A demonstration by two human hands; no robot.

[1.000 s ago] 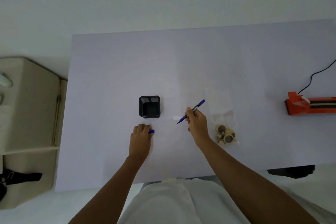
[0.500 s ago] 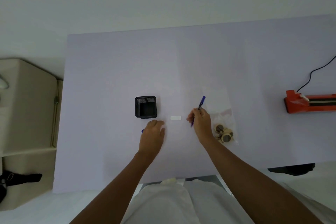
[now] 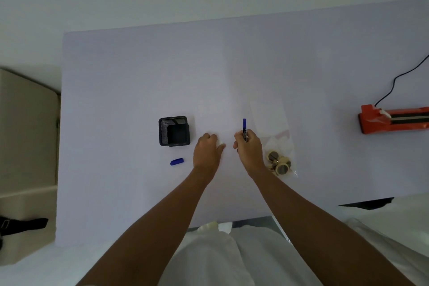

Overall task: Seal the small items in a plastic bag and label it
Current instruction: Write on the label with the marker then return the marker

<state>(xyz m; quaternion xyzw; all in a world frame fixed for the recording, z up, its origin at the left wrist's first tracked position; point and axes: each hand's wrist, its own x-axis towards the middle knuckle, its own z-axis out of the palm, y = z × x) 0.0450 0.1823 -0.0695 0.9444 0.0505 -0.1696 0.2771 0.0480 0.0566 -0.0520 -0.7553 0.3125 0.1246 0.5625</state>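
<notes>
Head view, the only view: pale table [image 3: 139, 76] seen from above, both bare forearms reaching in from the near edge. Right hand [image 3: 249, 148] is closed round a blue marker [image 3: 244, 126], barrel upright, tip hidden below the fist. Left hand [image 3: 207, 150] lies palm-down, fingers curled, pressing on a small white label [image 3: 221, 142]; only a sliver of it shows at the fingertips, so whether it is pinched or merely pinned I cannot tell. Marker cap [image 3: 177, 161] lies loose on the table, left of the left hand and just in front of the black square holder [image 3: 174, 131]. Clear plastic bag [image 3: 270, 121] lies flat just to the right of the right hand, with the small round items [image 3: 278, 162] bunched in its near end; seal state not readable here. Orange heat sealer [image 3: 392, 119] sits well apart at the far right, cord trailing off. Judgement: writing on the label is the step in hand. Risks: the label is small and light, so a loose hold could let it skid under the pen stroke and smear or skew the writing; ink may smudge if a finger drags across it; the right wrist sits near the bag and could nudge it; the cap, being round, might roll off.
</notes>
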